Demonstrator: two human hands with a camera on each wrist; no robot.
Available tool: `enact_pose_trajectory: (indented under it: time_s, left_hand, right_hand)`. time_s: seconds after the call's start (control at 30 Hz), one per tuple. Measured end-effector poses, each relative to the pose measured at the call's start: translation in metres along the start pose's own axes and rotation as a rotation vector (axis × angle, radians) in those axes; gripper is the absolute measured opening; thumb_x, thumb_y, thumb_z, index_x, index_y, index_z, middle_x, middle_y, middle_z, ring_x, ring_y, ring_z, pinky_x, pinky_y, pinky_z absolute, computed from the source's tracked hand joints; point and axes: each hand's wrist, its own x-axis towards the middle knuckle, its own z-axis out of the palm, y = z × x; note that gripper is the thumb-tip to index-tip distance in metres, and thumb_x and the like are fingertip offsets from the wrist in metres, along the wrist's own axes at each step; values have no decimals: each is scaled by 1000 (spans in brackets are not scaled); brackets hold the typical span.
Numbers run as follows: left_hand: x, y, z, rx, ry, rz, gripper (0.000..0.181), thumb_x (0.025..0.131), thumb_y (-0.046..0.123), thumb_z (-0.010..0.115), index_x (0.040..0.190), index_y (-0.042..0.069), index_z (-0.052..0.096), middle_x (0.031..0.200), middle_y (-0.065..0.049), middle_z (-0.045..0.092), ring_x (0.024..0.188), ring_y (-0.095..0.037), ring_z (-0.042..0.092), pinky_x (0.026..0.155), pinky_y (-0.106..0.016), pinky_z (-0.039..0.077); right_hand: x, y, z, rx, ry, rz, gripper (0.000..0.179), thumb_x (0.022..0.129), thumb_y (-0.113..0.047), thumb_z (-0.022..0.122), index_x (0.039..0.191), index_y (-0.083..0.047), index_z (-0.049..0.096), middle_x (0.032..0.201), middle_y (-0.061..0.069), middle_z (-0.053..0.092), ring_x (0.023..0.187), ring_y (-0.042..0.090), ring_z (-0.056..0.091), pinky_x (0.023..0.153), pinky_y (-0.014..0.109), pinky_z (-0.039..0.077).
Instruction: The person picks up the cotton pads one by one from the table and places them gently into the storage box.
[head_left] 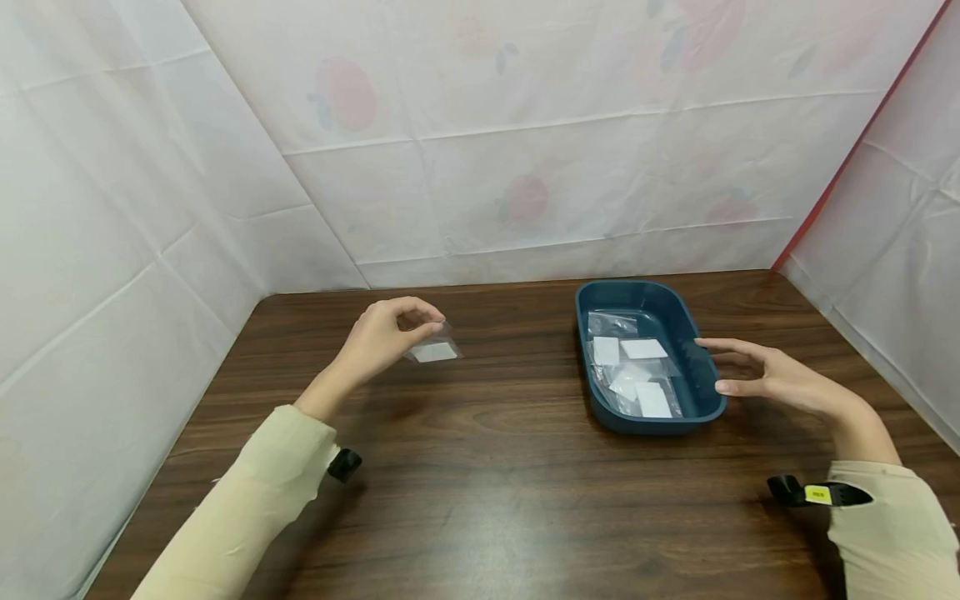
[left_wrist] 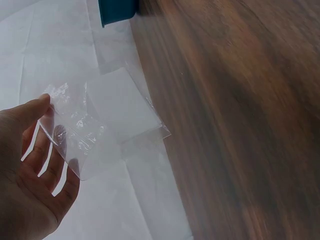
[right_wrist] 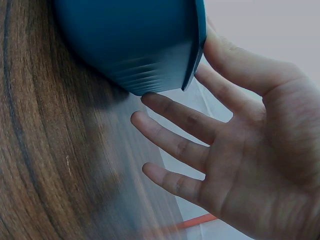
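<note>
My left hand [head_left: 389,332] pinches the edge of a small clear plastic bag [head_left: 447,337] with a flat white piece [head_left: 435,352] inside. In the left wrist view, thumb and fingers hold the bag's clear end [left_wrist: 75,130], while the white piece [left_wrist: 122,105] hangs at the far end. On the right, my right hand [head_left: 780,379] is at the side of a dark blue plastic basin [head_left: 626,427], fingers spread and loosely extended. The right wrist view shows its fingertips right at the wall and rim of the basin [right_wrist: 145,45].
Several clear bags with white pieces [head_left: 636,375] lie inside the basin. The brown wood-grain table [head_left: 480,467] is bounded by white sheeting [head_left: 465,167] at the back and sides. A red strip [head_left: 825,187] runs down the back right corner.
</note>
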Motion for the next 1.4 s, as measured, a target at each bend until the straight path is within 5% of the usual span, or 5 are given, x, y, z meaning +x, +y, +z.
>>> enact_pose_trajectory:
  time_s: [0.33, 0.57, 1.07, 1.4]
  left_hand:
    - [11, 13, 11, -22, -13, 27, 10, 92, 27, 73, 101, 23, 73, 93, 7, 71, 83, -13, 63, 68, -36, 51]
    - [17, 21, 23, -45, -24, 45, 9, 92, 27, 73, 100, 23, 73, 91, 9, 70, 80, -13, 63, 65, -35, 52]
    - [28, 39, 41, -75, -15, 96, 10, 91, 25, 74, 101, 21, 74, 92, 10, 71, 80, -11, 63, 67, -33, 51]
    - [32, 54, 47, -102, -9, 113, 10, 91, 24, 74, 101, 21, 74, 93, 10, 70, 83, -10, 62, 72, -33, 50]
  right_hand:
    - [0, 0, 0, 7, -3, -10, 67, 96, -28, 67, 154, -14, 36, 148, 23, 40, 129, 41, 42, 89, 49, 46]
    - [1, -1, 1, 19, -4, -3, 67, 96, -27, 68, 153, -13, 37, 146, 23, 44, 121, 17, 49, 89, 46, 47]
    - [-1, -3, 1, 20, -2, 5, 68, 95, -28, 69, 153, -14, 37, 145, 22, 46, 121, 20, 51, 88, 44, 47]
    - [-2, -5, 1, 4, 0, -11, 67, 96, -28, 67, 153, -11, 36, 146, 24, 43, 127, 41, 45, 90, 54, 46]
